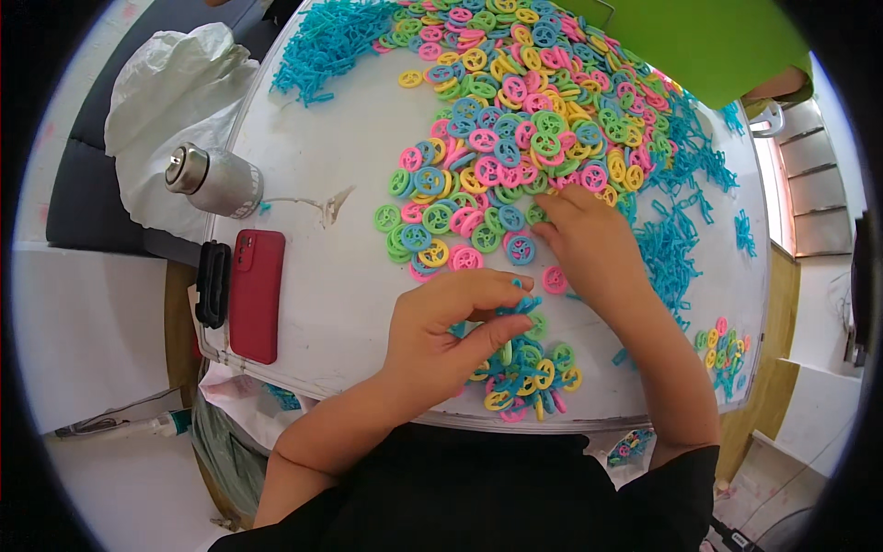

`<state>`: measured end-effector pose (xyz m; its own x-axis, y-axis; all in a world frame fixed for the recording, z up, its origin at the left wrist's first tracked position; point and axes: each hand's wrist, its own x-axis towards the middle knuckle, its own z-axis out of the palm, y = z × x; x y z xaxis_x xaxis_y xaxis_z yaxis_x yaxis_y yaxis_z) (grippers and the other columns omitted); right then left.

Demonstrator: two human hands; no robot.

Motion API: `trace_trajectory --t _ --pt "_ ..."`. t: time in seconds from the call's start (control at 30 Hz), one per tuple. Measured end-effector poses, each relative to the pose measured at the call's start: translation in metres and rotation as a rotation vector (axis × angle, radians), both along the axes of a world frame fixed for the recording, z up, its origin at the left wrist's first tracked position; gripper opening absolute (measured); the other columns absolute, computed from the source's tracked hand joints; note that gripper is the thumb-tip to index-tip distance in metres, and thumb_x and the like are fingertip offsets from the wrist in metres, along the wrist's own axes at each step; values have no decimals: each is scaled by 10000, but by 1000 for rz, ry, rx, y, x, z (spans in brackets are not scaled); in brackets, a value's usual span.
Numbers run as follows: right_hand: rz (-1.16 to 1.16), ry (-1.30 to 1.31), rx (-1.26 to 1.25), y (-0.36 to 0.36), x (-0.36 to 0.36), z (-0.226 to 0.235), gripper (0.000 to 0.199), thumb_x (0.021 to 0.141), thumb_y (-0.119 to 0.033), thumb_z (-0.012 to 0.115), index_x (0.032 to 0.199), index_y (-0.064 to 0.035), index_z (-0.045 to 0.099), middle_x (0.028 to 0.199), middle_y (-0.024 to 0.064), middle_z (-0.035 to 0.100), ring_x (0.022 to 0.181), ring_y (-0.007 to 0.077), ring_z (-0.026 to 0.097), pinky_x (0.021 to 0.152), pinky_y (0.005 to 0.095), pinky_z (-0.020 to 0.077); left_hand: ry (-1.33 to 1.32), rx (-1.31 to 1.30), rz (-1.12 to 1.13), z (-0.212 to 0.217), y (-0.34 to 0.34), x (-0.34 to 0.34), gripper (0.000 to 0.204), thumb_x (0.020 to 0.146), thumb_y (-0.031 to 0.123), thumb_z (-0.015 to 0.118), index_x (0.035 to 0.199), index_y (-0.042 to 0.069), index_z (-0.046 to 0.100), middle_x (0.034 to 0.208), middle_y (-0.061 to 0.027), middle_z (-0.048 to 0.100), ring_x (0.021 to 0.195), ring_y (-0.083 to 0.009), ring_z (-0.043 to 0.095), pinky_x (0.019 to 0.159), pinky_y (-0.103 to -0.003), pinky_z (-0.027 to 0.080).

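A big spread of small plastic rings (pixel 515 138) in pink, yellow, green and blue covers the white table (pixel 331 276). My left hand (pixel 441 336) pinches a small blue plastic piece (pixel 526 305) between thumb and fingers, just above a little heap of assembled rings (pixel 524 377) near the table's front edge. My right hand (pixel 589 244) rests fingers-down at the near edge of the big spread, touching a blue ring (pixel 521 249); a pink ring (pixel 554 280) lies just under it. Whether that hand grips anything is hidden.
Piles of blue plastic connector pieces lie at the back left (pixel 322 41) and along the right (pixel 671 248). A red phone (pixel 256 294), a black clip-like object (pixel 212 283), a metal canister (pixel 213 179) and a white bag (pixel 175 101) sit left. Another person in green (pixel 708 41) is at the far side.
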<state>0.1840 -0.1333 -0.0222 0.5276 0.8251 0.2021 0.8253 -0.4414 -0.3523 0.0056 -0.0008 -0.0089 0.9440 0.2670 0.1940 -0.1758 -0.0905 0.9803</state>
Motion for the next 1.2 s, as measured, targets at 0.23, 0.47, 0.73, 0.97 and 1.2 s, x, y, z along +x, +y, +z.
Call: trace_trajectory --t 0.23,0.47,0.73,0.97,1.2 --pt "-128 337 85 -8 -6 15 207 836 -32 716 1034 -23 656 937 92 653 837 210 664 711 327 536 85 -317 -19 0 2 -1 258 893 -96 637 1135 -12 669 1217 -136 639 1135 -204 624 948 -322 524" --pt "39 1294 526 -36 -44 40 232 903 -30 704 1127 2 655 1026 53 683 907 108 653 757 255 535 87 -190 26 -1 -1 -3 263 876 -91 668 1127 -15 673 1211 -129 637 1128 -201 627 952 -326 526" --pt "-170 1404 649 -26 -72 41 154 955 -88 647 1049 13 581 1031 118 673 941 176 682 814 338 603 -93 168 174 -8 -2 0 247 797 -48 750 1032 23 721 1081 -146 708 942 -226 698 804 -308 554" --pt "-206 1358 578 -27 -72 31 136 968 -73 623 1069 0 568 991 95 677 899 154 680 816 335 606 -263 695 266 -5 -3 1 362 702 -33 802 1044 54 720 1067 -149 717 916 -290 704 758 -326 555" --pt "-171 1078 426 -38 -66 37 183 967 -42 617 1141 8 589 977 72 675 875 113 666 748 243 555 3 408 217 3 -5 0 392 737 10 827 1099 24 677 1066 -107 725 919 -213 704 793 -314 568"
